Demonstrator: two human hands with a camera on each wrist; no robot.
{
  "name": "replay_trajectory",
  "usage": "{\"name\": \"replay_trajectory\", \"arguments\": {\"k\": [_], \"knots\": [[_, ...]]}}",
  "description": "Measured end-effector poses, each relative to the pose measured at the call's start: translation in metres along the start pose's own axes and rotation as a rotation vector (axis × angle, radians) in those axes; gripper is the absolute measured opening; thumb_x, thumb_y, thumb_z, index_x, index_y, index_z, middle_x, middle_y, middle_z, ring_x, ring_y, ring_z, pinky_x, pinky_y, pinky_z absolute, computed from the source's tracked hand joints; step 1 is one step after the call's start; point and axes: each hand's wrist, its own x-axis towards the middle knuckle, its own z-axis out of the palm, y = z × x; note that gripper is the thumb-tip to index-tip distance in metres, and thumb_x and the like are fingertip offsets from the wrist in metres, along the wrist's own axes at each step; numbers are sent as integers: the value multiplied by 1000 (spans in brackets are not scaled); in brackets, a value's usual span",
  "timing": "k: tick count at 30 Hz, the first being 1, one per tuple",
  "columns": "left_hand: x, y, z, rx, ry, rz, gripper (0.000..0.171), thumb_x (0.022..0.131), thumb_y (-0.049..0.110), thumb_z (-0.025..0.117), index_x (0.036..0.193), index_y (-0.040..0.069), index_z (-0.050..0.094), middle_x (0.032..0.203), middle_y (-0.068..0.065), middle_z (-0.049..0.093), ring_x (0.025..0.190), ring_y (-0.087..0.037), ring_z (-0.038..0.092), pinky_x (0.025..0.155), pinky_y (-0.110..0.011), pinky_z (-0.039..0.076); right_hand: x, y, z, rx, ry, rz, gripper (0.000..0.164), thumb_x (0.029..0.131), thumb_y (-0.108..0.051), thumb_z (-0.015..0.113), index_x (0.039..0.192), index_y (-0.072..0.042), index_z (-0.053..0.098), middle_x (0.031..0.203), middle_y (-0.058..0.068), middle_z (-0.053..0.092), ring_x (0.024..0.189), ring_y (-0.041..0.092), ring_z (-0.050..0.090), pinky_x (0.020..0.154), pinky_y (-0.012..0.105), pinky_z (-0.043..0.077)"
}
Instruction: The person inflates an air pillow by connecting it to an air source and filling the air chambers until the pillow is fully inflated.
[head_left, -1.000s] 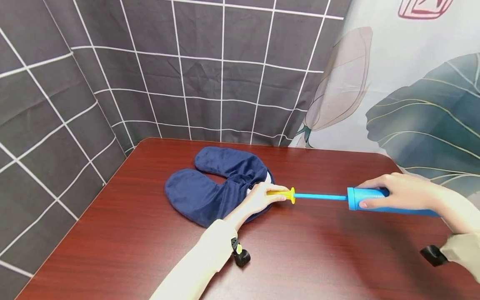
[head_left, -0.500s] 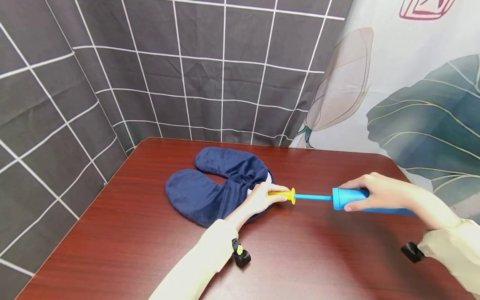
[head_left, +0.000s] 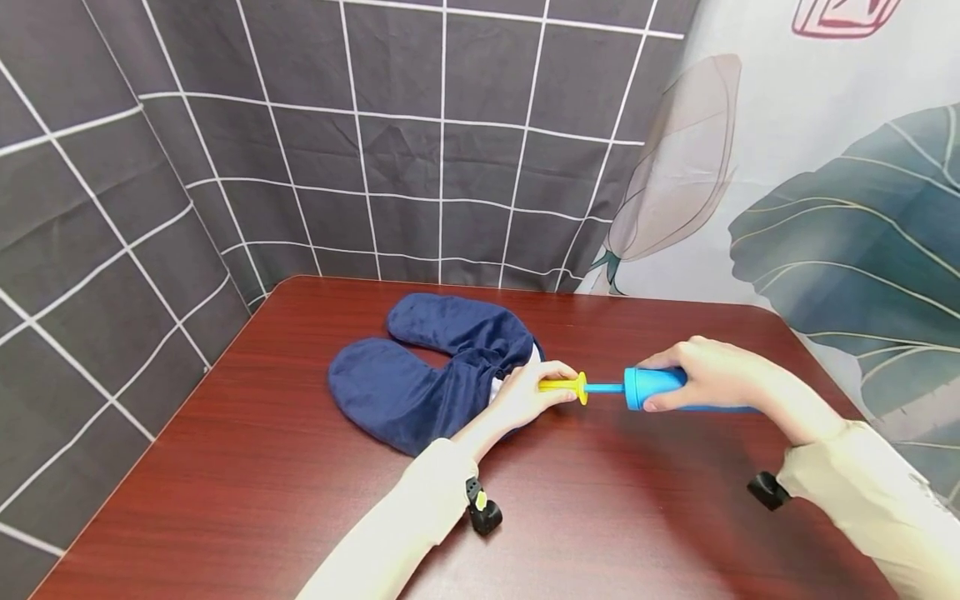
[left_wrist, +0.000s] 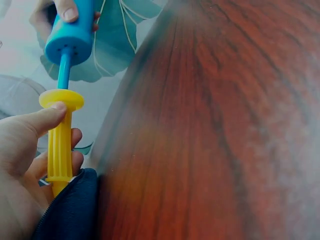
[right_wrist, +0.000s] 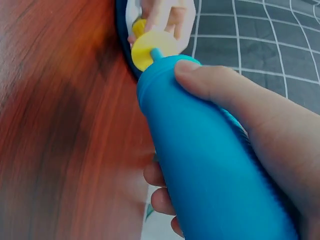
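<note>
A blue hand pump [head_left: 654,387] lies level above the table, its thin blue rod joined to a yellow handle [left_wrist: 61,145]. My right hand [head_left: 708,375] grips the blue barrel [right_wrist: 200,145], thumb along the top and fingers curled beneath. The yellow handle is held by my left hand [head_left: 528,394], with thumb and fingers round it below the round flange. Just behind that hand is a navy U-shaped neck pillow [head_left: 405,392], soft and creased. Its zipped cover edge [left_wrist: 70,207] is beside the handle's lower end, and a white part shows there. Where the handle's tip ends is hidden.
The pillow and hands are over a reddish-brown wooden table [head_left: 247,475]. Dark grey cloth with white grid lines [head_left: 405,158] hangs behind and to the left. A leaf-print curtain [head_left: 847,233] hangs at the right. Each sleeve bears a small black camera [head_left: 486,515].
My right hand has slid the blue barrel leftward along the rod, towards the yellow handle, so less of the rod shows. The left hand and the pillow have stayed in place.
</note>
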Motion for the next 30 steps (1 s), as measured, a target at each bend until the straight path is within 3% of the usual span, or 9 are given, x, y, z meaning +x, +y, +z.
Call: {"name": "replay_trajectory", "arguments": {"k": [7,16,23,30], "knots": [[0,-2,1,-39,6,13,27,89,28,73,114,17,71,109,1,75,101,-12,67,91,-23,47,19,-11,9,-20,15,-32,61,75,-55,79,121,-15,71,97,-3,74,76,7,61,62,25,49],[0,1,1,-48,-7,-34,28,90,29,72,116,19,71,115,3,73,107,-13,65,96,-29,44,37,-22,23,-37,31,-33,59,77,-56,76,120,-16,71,99,-1,75,76,9,60,63,25,50],[1,0,1,-45,-8,-41,27,90,27,72,116,18,72,115,3,74,110,-14,65,97,-30,44,38,-25,29,-74,40,-20,60,77,-54,77,122,-16,70,100,0,74,78,11,61,64,27,49],[1,-1,0,-68,-23,-18,26,89,26,72,114,16,73,113,1,75,109,-16,66,94,-27,44,32,-23,29,-58,-3,-35,59,76,-44,79,126,-17,66,103,1,73,80,13,60,64,28,49]]}}
